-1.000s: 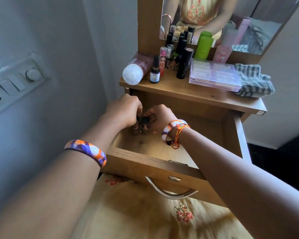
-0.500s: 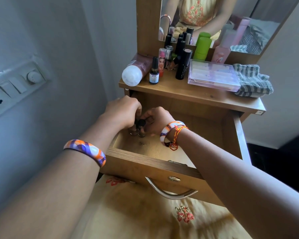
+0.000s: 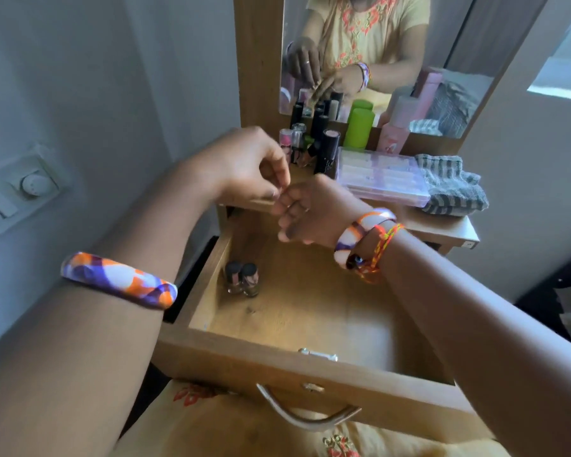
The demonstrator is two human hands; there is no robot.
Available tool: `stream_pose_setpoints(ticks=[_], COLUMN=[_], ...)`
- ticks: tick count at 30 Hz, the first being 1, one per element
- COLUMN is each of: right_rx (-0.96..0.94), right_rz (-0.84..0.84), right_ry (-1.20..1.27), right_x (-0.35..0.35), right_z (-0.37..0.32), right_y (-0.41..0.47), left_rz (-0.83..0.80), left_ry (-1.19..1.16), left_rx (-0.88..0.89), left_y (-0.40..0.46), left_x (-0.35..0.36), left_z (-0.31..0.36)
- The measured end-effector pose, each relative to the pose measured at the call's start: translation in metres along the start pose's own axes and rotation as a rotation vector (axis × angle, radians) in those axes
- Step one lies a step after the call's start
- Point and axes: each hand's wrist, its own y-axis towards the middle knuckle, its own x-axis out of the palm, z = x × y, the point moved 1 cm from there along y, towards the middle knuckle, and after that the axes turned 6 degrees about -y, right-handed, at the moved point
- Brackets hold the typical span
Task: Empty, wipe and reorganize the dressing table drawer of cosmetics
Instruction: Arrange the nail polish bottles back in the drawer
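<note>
Motion-blurred hands (image 3: 287,196), any held item indiscernible; tabletop bottles (image 3: 297,143) partly hidden behind them.

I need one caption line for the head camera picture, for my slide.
Both hands, left hand and right hand, raised above the open drawer, where two small bottles stand.
</note>
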Motion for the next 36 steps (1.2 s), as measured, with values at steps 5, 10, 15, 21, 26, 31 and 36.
stream_pose_setpoints(ticks=[5, 10, 15, 21, 26, 31, 36], right_rx=[-0.039, 0.018, 0.046, 0.031, 0.013, -0.016, -0.025], right_rz=[0.234, 0.541, 0.555, 0.381, 0.283, 0.255, 0.273], right_ry=[-0.025, -0.107, -0.194, -0.298, -0.265, -0.337, -0.401], right_x=[-0.067, -0.109, -0.122, -0.119, -0.118, -0.121, -0.119], right_z=[0.001, 0.021, 0.037, 0.042, 0.041, 0.033, 0.028], right_y=[0.014, 0.045, 0.069, 0.091, 0.103, 0.110, 0.124], left_rz=[0.219, 0.280, 0.220, 0.140, 0.199, 0.292, 0.269], left_ry=[0.006, 0.057, 0.066, 0.154, 0.134, 0.155, 0.128], left_rx=[0.061, 0.027, -0.044, -0.132, -0.088, -0.078, -0.041], left_y=[0.040, 0.084, 0.119, 0.146, 0.158, 0.168, 0.174], left_x=[-0.024, -0.029, -0.023, -0.016, -0.017, -0.021, -0.019], left_z=[0.023, 0.020, 0.011, 0.002, -0.002, -0.012, -0.018])
